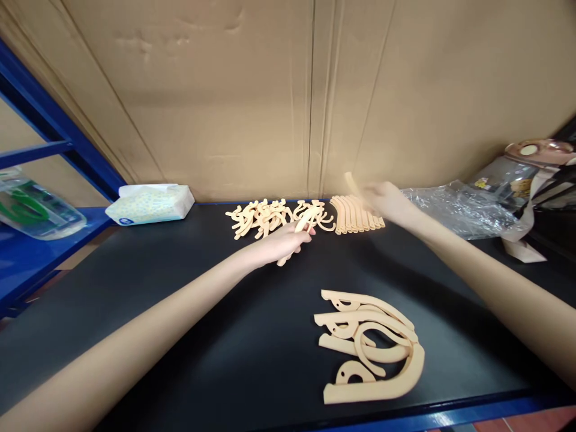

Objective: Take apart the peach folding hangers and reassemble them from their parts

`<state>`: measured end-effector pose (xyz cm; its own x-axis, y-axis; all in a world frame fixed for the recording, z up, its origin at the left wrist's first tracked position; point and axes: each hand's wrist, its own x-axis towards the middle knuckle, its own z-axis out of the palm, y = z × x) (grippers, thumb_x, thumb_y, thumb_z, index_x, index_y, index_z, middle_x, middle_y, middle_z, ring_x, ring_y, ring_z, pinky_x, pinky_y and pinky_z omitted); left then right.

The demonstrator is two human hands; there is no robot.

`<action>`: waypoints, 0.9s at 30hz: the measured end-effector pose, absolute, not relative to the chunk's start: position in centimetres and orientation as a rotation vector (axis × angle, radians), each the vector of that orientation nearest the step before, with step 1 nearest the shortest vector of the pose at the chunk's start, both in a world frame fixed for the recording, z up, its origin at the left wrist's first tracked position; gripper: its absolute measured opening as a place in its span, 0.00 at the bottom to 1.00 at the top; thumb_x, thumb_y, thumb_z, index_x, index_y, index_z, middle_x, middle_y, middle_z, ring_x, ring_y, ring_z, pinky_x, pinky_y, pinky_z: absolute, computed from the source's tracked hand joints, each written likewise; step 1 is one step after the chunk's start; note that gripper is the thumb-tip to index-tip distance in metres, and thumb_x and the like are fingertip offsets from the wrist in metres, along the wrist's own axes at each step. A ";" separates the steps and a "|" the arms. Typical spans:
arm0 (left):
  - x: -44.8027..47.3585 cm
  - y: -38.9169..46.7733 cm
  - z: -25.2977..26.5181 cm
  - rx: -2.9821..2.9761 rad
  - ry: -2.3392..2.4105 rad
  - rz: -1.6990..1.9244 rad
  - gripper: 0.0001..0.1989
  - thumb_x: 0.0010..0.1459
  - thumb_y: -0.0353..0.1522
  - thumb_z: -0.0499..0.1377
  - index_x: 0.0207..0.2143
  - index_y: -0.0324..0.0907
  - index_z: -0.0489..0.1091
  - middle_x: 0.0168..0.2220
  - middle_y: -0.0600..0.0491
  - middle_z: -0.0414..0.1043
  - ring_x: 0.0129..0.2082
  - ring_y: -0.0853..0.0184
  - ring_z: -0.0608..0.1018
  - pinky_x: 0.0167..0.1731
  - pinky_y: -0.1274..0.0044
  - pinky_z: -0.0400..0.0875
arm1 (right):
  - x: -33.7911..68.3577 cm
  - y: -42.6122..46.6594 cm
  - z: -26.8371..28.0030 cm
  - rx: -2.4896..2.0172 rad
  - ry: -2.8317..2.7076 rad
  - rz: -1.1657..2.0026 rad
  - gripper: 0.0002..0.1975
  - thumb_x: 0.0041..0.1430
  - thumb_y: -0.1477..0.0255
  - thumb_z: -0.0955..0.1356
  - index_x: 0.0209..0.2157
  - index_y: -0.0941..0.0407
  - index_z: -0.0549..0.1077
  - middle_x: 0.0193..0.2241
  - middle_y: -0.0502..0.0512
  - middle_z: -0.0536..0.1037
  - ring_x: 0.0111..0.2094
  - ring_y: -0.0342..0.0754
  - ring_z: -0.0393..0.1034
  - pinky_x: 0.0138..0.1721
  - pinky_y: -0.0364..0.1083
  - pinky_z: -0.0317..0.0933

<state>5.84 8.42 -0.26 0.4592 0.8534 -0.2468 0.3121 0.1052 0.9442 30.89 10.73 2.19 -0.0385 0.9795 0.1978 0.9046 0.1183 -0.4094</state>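
Note:
Beige plastic folding-hanger parts lie on the black tabletop. My left hand [284,243] is closed around a beige hanger piece [306,219], and another piece end shows below the palm. Right behind it spreads a loose pile of curved hook pieces [263,217]. Over a neat row of curved hanger arms [353,213] hovers my right hand [387,201], smeared by motion, with a slim beige hanger arm [350,181] sticking up from its fingers. Nearer me rests a small stack of folded hangers [373,399], with hooks tucked inside their arms.
A tissue pack [150,204] sits at the back left, beside a blue shelf frame [67,147] holding a clear bottle [40,207]. Crumpled clear plastic [459,210] and a strapped transparent container [508,177] are at the right. Cardboard [216,108] walls the back.

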 end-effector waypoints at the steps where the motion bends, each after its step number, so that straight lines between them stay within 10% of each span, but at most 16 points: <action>1: 6.0 8.4 -0.5 1.498 1.101 0.558 0.07 0.52 0.32 0.60 0.33 0.41 0.67 0.28 0.56 0.61 0.21 0.74 0.63 0.16 0.82 0.52 | 31.8 11.3 2.1 -1.876 -1.915 0.194 0.15 0.60 0.73 0.57 0.41 0.60 0.72 0.23 0.55 0.75 0.23 0.46 0.68 0.24 0.43 0.58; 8: 6.4 8.7 -1.5 1.584 1.118 0.610 0.23 0.60 0.50 0.48 0.36 0.41 0.69 0.31 0.54 0.64 0.21 0.73 0.64 0.20 0.79 0.56 | 34.7 12.9 0.3 -2.105 -1.864 0.192 0.17 0.54 0.73 0.61 0.45 0.60 0.71 0.25 0.56 0.78 0.25 0.49 0.70 0.27 0.45 0.59; 27: 6.4 9.5 -2.3 1.531 1.065 0.619 0.25 0.58 0.52 0.47 0.32 0.40 0.68 0.29 0.53 0.66 0.27 0.69 0.67 0.26 0.79 0.63 | 33.6 12.4 -0.2 -2.199 -1.912 0.084 0.22 0.56 0.63 0.63 0.51 0.55 0.69 0.41 0.60 0.79 0.45 0.59 0.72 0.40 0.52 0.62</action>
<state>6.42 9.49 -2.28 0.4560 0.8753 -0.1610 0.2936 0.0228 0.9556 33.64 12.40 -0.18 0.1492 0.9833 0.1040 0.9704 -0.1254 -0.2065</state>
